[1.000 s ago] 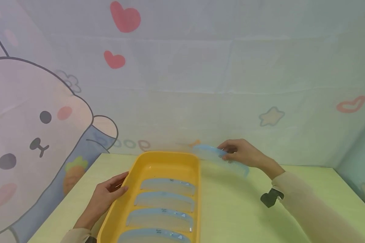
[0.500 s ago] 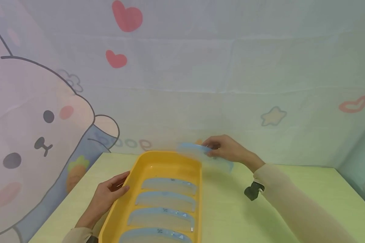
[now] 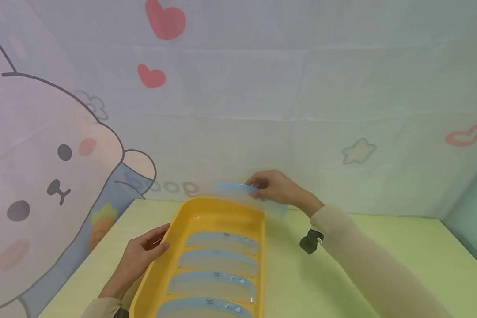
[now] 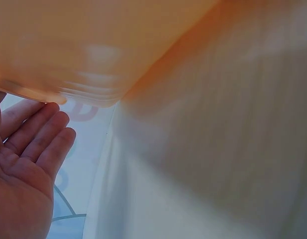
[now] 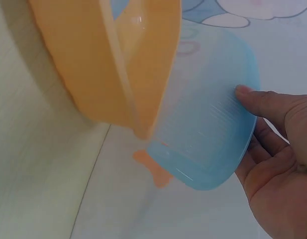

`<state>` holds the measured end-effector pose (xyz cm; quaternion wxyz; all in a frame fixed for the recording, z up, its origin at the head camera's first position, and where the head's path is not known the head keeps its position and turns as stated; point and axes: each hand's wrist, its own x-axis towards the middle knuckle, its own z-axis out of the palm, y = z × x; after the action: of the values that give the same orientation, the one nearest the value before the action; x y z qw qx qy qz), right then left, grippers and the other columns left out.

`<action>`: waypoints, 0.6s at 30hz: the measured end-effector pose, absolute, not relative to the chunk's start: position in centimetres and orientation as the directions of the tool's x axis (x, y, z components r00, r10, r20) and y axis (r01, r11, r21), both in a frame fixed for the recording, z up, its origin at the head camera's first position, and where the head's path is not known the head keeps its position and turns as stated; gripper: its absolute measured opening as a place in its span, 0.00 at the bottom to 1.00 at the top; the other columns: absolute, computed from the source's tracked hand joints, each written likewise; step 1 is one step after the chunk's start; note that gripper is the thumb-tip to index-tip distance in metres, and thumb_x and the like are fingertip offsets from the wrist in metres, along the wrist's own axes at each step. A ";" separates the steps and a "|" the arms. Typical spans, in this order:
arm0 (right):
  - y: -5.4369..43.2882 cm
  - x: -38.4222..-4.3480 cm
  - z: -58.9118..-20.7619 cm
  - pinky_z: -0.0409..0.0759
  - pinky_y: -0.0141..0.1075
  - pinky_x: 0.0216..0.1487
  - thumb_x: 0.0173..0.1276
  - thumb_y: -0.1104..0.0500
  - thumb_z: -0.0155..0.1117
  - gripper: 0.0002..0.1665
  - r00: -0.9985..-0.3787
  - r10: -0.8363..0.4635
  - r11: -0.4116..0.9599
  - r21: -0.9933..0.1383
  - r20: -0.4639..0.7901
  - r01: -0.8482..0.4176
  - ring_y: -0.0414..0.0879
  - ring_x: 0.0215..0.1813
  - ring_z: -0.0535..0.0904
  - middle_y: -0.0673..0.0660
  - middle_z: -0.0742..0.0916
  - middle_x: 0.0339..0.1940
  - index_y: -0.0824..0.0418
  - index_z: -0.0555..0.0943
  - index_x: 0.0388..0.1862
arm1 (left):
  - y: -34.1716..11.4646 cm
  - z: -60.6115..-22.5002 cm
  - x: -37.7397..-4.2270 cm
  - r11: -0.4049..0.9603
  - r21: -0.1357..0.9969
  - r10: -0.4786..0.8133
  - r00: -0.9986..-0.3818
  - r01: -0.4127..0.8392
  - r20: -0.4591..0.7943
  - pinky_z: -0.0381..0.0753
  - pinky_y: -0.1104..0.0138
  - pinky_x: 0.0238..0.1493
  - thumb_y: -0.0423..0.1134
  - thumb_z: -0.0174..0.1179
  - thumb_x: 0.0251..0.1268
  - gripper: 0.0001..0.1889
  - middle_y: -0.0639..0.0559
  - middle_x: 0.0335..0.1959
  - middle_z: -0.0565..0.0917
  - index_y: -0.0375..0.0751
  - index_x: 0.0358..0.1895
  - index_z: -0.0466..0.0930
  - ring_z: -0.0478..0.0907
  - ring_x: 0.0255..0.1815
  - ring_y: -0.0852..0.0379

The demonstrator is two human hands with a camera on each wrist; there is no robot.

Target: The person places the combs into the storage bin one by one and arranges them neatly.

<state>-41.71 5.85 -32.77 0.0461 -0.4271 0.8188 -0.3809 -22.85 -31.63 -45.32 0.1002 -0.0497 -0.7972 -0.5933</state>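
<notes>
A light-blue, see-through comb (image 3: 238, 191) hangs tilted over the back right of the yellow tray (image 3: 262, 247), pinched along its spine by my right hand (image 3: 276, 187). In the right wrist view the thumb lies on the near face of the comb (image 5: 213, 114), and its teeth point toward the tray wall. My left hand (image 3: 141, 256) holds the tray's left rim, thumb over the edge and fingers outside beneath it. Inside the tray several similar combs, the rearmost comb (image 3: 222, 242) among them, lie in a row, spines toward the back. The nearest is cut off by the frame.
The pale green table (image 3: 342, 282) spreads to the right of the tray. Close behind it hangs a printed cloth (image 3: 238, 88) with hearts and a cartoon bear. Another cloth (image 3: 475, 207) borders the table on the right.
The right hand has carried the comb leftward and slightly up, from beside the tray to over its back right edge. The left hand and the combs in the tray stay put.
</notes>
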 end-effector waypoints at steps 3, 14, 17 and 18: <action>4.7 -41.7 -33.0 0.86 0.39 0.50 0.72 0.67 0.74 0.17 -0.631 -0.731 0.322 -0.684 0.260 -0.654 0.48 0.49 0.85 0.57 0.90 0.51 0.66 0.87 0.58 | -31.7 -45.3 -22.8 0.300 0.933 -0.043 -0.975 0.196 0.219 0.85 0.68 0.54 0.35 0.68 0.75 0.30 0.33 0.75 0.73 0.33 0.77 0.73 0.79 0.61 0.72; 1.4 -41.5 -35.3 0.88 0.36 0.43 0.72 0.70 0.72 0.15 -0.634 -0.726 0.270 -0.737 0.266 -0.619 0.46 0.40 0.86 0.57 0.90 0.42 0.69 0.87 0.57 | -31.3 -45.5 -22.7 0.289 0.933 -0.043 -0.970 0.217 0.239 0.86 0.67 0.53 0.33 0.68 0.75 0.30 0.30 0.75 0.72 0.29 0.76 0.72 0.79 0.60 0.73; 0.8 -41.4 -35.9 0.87 0.35 0.42 0.72 0.70 0.72 0.15 -0.634 -0.725 0.286 -0.719 0.270 -0.633 0.45 0.39 0.85 0.57 0.90 0.41 0.69 0.87 0.56 | -31.3 -45.4 -22.6 0.285 0.933 -0.039 -0.970 0.219 0.239 0.86 0.67 0.54 0.32 0.68 0.75 0.30 0.31 0.75 0.72 0.29 0.76 0.72 0.78 0.61 0.73; 0.6 -41.4 -36.3 0.86 0.34 0.42 0.72 0.70 0.72 0.15 -0.633 -0.724 0.292 -0.712 0.272 -0.639 0.45 0.39 0.84 0.57 0.90 0.41 0.68 0.87 0.56 | -31.3 -45.4 -22.6 0.284 0.934 -0.041 -0.970 0.217 0.238 0.86 0.67 0.54 0.32 0.68 0.75 0.30 0.31 0.75 0.72 0.29 0.76 0.72 0.78 0.62 0.73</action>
<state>-41.35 0.55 -36.25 0.0511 -0.4251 0.8020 -0.4165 -22.62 -31.31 -45.35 0.1080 -0.0555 -0.7938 -0.5959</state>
